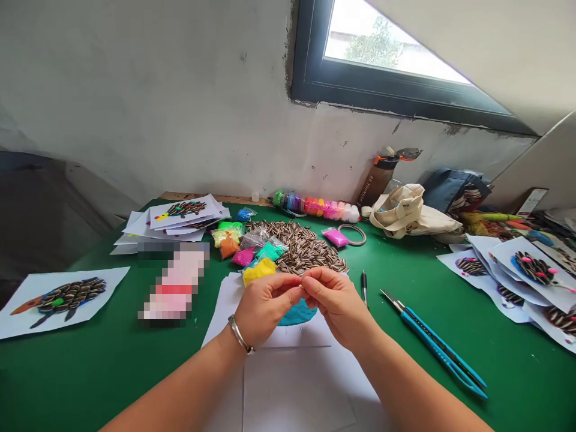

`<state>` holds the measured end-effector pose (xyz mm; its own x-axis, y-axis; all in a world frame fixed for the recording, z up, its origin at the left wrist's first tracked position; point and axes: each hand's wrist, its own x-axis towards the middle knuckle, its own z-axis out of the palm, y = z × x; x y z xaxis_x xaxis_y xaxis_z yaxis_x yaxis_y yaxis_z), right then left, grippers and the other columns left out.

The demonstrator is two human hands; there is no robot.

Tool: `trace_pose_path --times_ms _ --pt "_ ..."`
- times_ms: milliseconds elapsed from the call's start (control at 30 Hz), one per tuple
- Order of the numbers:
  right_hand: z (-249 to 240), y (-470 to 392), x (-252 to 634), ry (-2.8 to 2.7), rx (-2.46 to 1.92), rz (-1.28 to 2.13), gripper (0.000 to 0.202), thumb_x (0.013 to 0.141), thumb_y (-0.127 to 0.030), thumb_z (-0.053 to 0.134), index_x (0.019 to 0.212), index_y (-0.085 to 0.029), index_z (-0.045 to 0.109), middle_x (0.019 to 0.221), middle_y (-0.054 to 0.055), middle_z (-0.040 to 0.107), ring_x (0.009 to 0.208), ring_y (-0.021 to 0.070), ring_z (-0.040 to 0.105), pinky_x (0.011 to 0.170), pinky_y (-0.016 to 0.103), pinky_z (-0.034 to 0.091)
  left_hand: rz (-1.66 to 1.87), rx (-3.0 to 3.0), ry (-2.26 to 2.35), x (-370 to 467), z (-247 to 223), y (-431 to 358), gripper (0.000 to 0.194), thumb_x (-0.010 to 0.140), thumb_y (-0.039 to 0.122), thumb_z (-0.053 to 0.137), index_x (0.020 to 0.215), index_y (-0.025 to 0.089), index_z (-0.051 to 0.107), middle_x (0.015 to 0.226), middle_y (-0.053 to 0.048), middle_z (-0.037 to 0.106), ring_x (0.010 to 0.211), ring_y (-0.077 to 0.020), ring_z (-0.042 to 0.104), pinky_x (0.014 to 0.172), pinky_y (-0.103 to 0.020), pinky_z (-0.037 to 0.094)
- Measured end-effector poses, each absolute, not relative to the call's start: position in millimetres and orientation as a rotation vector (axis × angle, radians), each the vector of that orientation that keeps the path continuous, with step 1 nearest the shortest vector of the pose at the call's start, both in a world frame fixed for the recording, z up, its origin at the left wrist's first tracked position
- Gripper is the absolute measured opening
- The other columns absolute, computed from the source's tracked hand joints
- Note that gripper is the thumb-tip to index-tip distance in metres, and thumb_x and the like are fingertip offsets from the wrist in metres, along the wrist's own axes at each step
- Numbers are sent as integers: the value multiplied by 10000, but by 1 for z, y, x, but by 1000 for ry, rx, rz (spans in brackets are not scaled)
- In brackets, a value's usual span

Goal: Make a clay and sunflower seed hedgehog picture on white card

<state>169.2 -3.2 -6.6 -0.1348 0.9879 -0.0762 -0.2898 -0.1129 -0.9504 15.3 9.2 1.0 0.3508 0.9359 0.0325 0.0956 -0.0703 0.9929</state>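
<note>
My left hand (265, 304), with a silver bracelet at the wrist, and my right hand (335, 303) meet fingertip to fingertip over white paper (297, 384). Both are closed in a pinch. A tiny pale bit shows between the fingertips, too small to name. Below them a flat blue clay shape (297, 314) lies on the paper, partly hidden by the hands. Yellow clay (260, 271) sits just beyond my left hand. A heap of striped seeds (306, 246) lies behind both hands, next to small bags of coloured clay (244, 257).
Right of my hands lie a black pen (364, 288) and a blue tweezer-like tool (443, 351). Seed pictures are stacked at the back left (180, 211) and right (517, 276). A bottle (375, 180) and cloth bag (400, 210) stand near the wall.
</note>
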Motion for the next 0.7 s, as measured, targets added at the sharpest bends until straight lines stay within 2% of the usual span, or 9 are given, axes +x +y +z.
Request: trace_pose_path --times_ms 200,467,700 --pt "-6 -3 171 -1027 -1005 1490 206 771 -329 659 927 -195 643 715 6 634 629 110 527 612 243 390 957 1354 1075 11 2 16 204 719 351 678 777 157 705 695 -20 671 581 -127 572 543 -222 478" --pt "-4 -4 167 -1132 -1072 1400 126 770 -283 660 786 -163 626 695 -8 614 632 98 529 589 217 404 889 1262 1025 13 7 14 243 706 361 683 792 137 720 616 -4 638 546 -102 533 521 -204 448" --pt "-7 -3 167 -1169 -1059 1428 218 767 -331 681 914 -196 595 721 -19 616 677 102 541 590 206 412 801 1038 860 11 1 16 282 711 377 713 781 104 706 658 -30 647 571 -85 540 544 -186 435"
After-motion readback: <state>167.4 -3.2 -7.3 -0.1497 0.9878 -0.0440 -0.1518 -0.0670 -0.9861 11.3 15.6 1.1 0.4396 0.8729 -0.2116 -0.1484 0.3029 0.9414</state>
